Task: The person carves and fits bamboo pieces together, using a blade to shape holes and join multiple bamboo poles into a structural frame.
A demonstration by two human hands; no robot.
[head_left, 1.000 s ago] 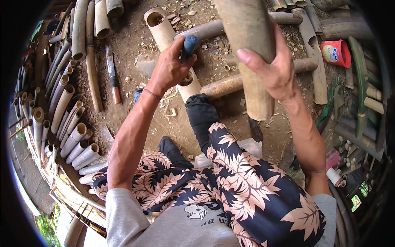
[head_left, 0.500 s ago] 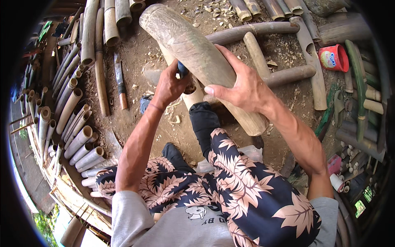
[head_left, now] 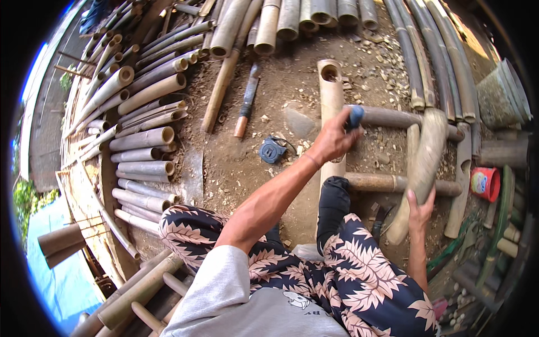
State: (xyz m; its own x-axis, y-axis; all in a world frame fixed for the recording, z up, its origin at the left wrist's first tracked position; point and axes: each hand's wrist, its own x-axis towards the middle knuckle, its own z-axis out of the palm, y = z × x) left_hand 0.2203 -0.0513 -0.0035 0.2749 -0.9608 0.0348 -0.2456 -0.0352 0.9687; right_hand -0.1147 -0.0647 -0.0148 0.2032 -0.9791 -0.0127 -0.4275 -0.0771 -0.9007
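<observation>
My left hand (head_left: 337, 140) is closed round a blue-handled tool (head_left: 356, 115), above an upright-lying bamboo pole (head_left: 331, 92) with a hole cut near its far end. The tool's working end is hidden behind the hand and pole. My right hand (head_left: 421, 210) grips the lower part of a thick, pale, curved wooden mallet (head_left: 428, 160) on the right side. Two bamboo crosspieces (head_left: 387, 117) run from the pole toward a second notched pole (head_left: 459, 208) at the right. My dark-covered foot (head_left: 332, 205) rests against the near part of the first pole.
A blue tape measure (head_left: 272, 150) and a long knife-like blade (head_left: 247, 101) lie on the dirt to the left. Stacked bamboo lengths (head_left: 143, 137) line the left and far sides. At the right stand a red bucket (head_left: 485, 183) and a grey bucket (head_left: 502, 95). Wood chips litter the ground.
The mallet has swung from the middle to the right, now in my right hand alone. My left hand has moved over the pole with the tool. The view has turned left.
</observation>
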